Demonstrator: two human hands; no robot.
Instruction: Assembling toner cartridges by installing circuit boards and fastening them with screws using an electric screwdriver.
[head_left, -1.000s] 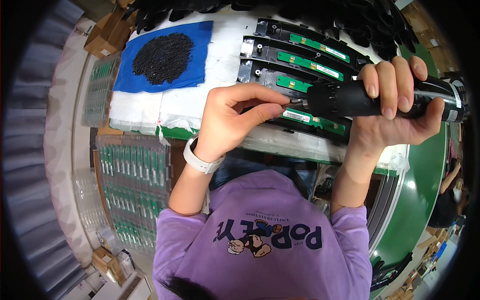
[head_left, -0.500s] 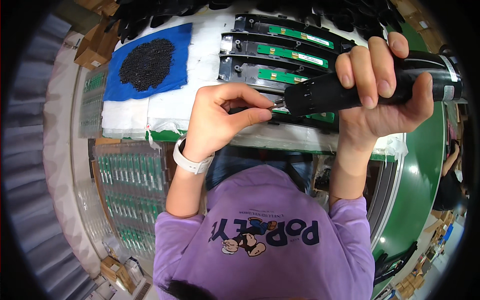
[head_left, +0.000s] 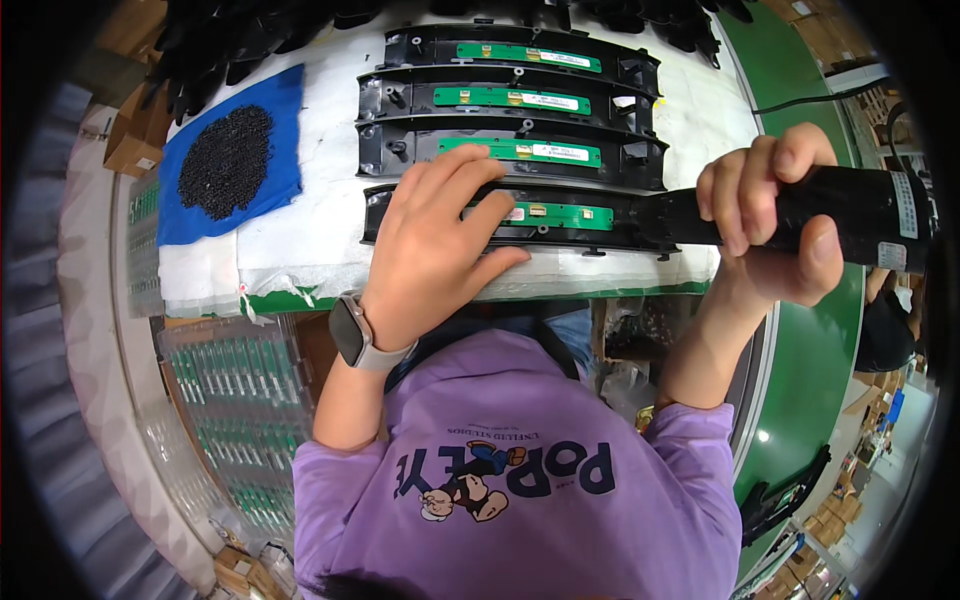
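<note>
My right hand (head_left: 768, 215) is wrapped round a black electric screwdriver (head_left: 840, 215). The tool lies nearly level, its nose down at the right end of the nearest black plastic housing (head_left: 375, 215); the bit is hidden from view. Inside that long housing lies a narrow green circuit board (head_left: 570, 216). My left hand (head_left: 432, 240) rests over the housing's left part, fingers stretched and thumb apart, covering part of the board. Behind it, several similar housings with green boards lie in a row, among them a middle housing (head_left: 620, 150).
A heap of tiny black parts, apparently screws (head_left: 225, 160), lies on a blue cloth (head_left: 285, 130) at the left. Black plastic pieces (head_left: 250, 40) pile up at the back. Clear trays of green boards (head_left: 235, 375) stand below the table's left side. A dark cable (head_left: 820, 98) runs at the right.
My left hand has gone from a pinch at the screwdriver's nose to lying spread over the nearest housing. The screwdriver's nose has come down to that housing's right end. The whole view has shifted.
</note>
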